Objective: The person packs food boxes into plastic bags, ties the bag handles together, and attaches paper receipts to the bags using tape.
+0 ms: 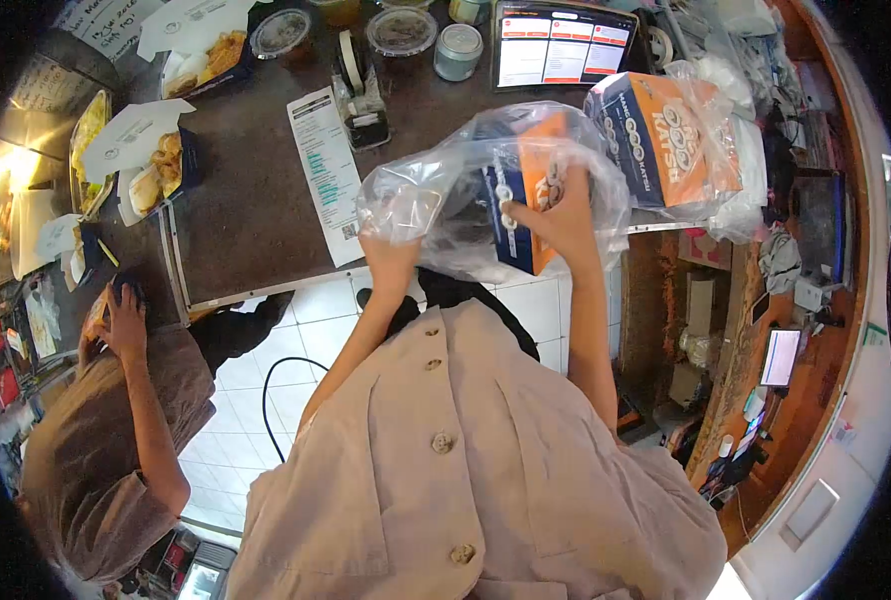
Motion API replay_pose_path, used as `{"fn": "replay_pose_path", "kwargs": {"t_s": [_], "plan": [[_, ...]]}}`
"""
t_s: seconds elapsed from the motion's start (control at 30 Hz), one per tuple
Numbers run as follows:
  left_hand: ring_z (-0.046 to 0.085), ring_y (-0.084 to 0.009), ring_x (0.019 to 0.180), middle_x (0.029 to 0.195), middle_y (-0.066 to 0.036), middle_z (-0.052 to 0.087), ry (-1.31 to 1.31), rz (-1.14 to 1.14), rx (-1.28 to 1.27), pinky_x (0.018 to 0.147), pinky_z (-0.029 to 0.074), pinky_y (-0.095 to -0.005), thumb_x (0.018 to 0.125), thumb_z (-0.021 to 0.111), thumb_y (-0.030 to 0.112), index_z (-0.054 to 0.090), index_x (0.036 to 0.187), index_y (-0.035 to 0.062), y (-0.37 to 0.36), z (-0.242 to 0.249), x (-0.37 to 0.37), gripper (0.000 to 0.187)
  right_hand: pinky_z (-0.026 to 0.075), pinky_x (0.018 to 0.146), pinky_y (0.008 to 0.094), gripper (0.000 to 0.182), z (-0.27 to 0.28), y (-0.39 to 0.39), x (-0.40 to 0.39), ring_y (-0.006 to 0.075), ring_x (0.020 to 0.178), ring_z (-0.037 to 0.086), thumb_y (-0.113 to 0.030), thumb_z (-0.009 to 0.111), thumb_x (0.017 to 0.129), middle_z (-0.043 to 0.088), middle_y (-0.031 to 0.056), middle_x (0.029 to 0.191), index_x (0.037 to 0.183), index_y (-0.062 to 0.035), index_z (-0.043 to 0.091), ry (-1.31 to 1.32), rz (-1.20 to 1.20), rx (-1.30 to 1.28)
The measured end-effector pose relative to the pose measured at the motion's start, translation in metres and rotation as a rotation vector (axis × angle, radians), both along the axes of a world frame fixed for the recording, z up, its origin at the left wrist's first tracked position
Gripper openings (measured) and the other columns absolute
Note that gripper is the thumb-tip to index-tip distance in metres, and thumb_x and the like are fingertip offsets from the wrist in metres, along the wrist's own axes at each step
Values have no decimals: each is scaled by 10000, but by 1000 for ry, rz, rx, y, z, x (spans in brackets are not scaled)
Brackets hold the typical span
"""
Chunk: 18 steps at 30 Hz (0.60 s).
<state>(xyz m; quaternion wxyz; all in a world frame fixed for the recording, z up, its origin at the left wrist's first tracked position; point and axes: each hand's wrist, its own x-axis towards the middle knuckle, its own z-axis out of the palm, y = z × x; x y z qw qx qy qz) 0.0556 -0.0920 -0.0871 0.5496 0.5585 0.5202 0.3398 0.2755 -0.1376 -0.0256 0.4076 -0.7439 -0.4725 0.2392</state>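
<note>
An orange and navy takeaway box [514, 225] with "KATSU" lettering stands tilted at the table's front edge, partly inside a clear plastic bag [456, 180]. My right hand [563, 225] grips this box from the right, its thumb across the navy side and the other fingers partly behind the plastic. On the left, my left hand [391, 258] holds the bag's bunched side, its fingers blurred by the shiny film. Right of the bag, a second orange and navy box [666, 140] sits wrapped in clear plastic.
A printed receipt [326, 175], a tape dispenser [361, 95], lidded tubs [402, 33] and a tablet [564, 45] lie on the dark table [246, 220]. Open food boxes [156, 175] stand at left. A co-worker's hand [124, 325] is by another box.
</note>
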Motion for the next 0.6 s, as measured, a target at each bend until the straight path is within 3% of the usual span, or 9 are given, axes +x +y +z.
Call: {"fn": "replay_pose_path", "kwargs": {"t_s": [0.07, 0.1, 0.2, 0.23, 0.33, 0.37, 0.47, 0.5, 0.6], "plan": [[435, -248, 1044, 1131, -163, 399, -39, 221, 95, 936, 331, -355, 649, 621, 22, 397, 1146, -45, -2, -33, -8, 550, 392, 826, 307, 652, -4, 3, 6, 185, 1077, 419, -248, 805, 535, 414, 138, 1123, 1006, 34, 452, 511, 185, 33], [439, -245, 1038, 1123, -161, 403, -57, 335, 143, 930, 338, -355, 656, 618, 22, 405, 1131, -39, -2, -41, -10, 524, 400, 818, 290, 610, 4, 3, 0, 166, 1077, 432, -200, 793, 547, 460, 114, 1087, 1025, 17, 481, 595, 118, 49], [438, -231, 1042, 1092, -147, 434, -191, 489, 202, 915, 346, -340, 684, 596, 11, 406, 1114, -41, -9, -49, -14, 473, 427, 772, 300, 503, 10, 7, 13, 182, 980, 493, -184, 772, 563, 524, 109, 965, 972, 0, 543, 342, -74, -446], [454, -231, 1028, 1057, -142, 474, -89, 581, 402, 908, 349, -337, 717, 581, 36, 425, 1099, -60, -15, -48, -2, 424, 450, 731, 347, 428, -10, 10, 20, 243, 885, 552, -228, 761, 553, 574, 124, 847, 876, -4, 591, 118, -144, -526], [488, -240, 964, 1033, -142, 517, -17, 495, 386, 889, 366, -339, 742, 558, 38, 481, 1053, -66, -12, -26, 15, 337, 438, 729, 421, 514, -9, 28, 6, 338, 794, 580, -401, 737, 488, 588, 195, 760, 722, 29, 580, -383, -318, -275], [500, -244, 940, 1020, -141, 535, -1, 453, 335, 881, 373, -338, 749, 552, 39, 503, 1034, -65, -13, -22, 19, 307, 405, 778, 481, 581, -5, 36, 6, 371, 898, 540, -398, 739, 496, 572, 234, 908, 868, 14, 563, -328, -317, -396], [514, -245, 902, 989, -136, 562, -34, 260, 180, 865, 385, -330, 763, 544, 40, 533, 1006, -55, -18, -19, 24, 261, 362, 899, 448, 832, -24, 58, 4, 385, 1043, 465, -379, 745, 545, 484, 286, 1071, 1204, -12, 392, -596, -385, -456], [495, -239, 955, 1038, -159, 533, 38, 151, -145, 875, 379, -319, 758, 576, 69, 473, 1083, -40, -17, -3, 23, 357, 307, 941, 504, 958, -17, 63, 0, 431, 1106, 405, -397, 744, 561, 439, 303, 1159, 1308, -32, 270, -558, -321, -552], [470, -245, 1013, 1158, -183, 448, -178, 205, -181, 870, 397, -354, 730, 648, 85, 311, 1217, 3, -17, -18, 13, 597, 306, 950, 499, 964, -86, 62, 37, 432, 1160, 369, -426, 729, 594, 399, 288, 1238, 1339, -47, 248, -602, -106, -283]]}}
